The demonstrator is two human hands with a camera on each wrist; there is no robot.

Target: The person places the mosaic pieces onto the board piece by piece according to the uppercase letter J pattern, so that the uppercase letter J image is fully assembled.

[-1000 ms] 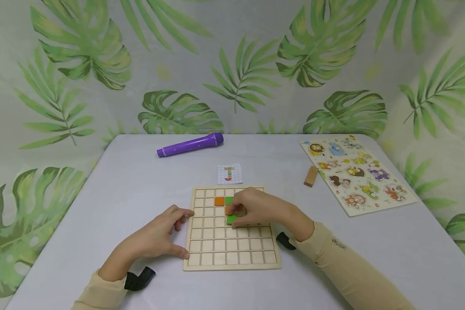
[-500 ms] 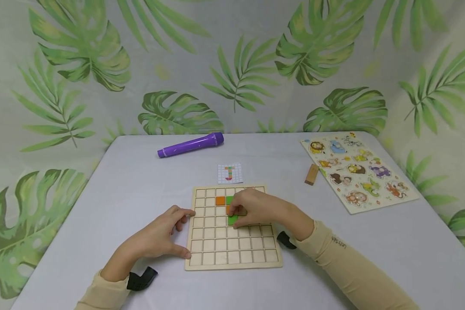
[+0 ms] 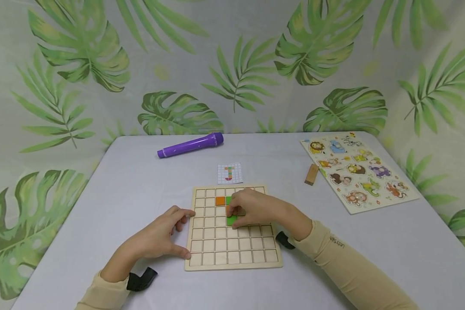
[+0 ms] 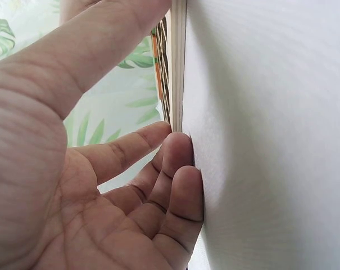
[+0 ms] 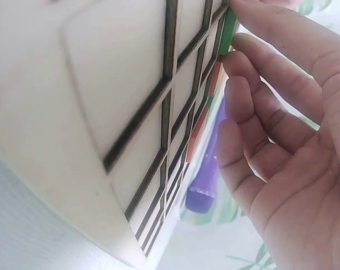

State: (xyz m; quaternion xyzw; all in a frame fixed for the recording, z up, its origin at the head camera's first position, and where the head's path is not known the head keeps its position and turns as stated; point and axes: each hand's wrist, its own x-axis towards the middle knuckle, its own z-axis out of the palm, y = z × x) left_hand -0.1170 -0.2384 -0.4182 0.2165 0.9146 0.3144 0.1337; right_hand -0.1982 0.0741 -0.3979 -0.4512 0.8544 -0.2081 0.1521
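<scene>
Pale grey tabletop (image 3: 139,189) against a leaf-print backdrop carries a wooden grid board (image 3: 232,254) nearest the person, where the left hand (image 3: 159,237) rests relaxed with thumb and fingertips against its left edge. Further in, the right hand (image 3: 255,209) pinches a green tile (image 3: 231,220) into a middle cell, beside an orange tile (image 3: 219,200). Beyond lie a pattern card (image 3: 230,173), a wooden block (image 3: 311,175), an animal puzzle (image 3: 356,172) and a purple marker (image 3: 190,145).

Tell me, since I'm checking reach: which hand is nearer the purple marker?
Right. The right hand lies on the wooden grid board, below the purple marker; the left hand rests at the board's left edge, farther away.
</scene>
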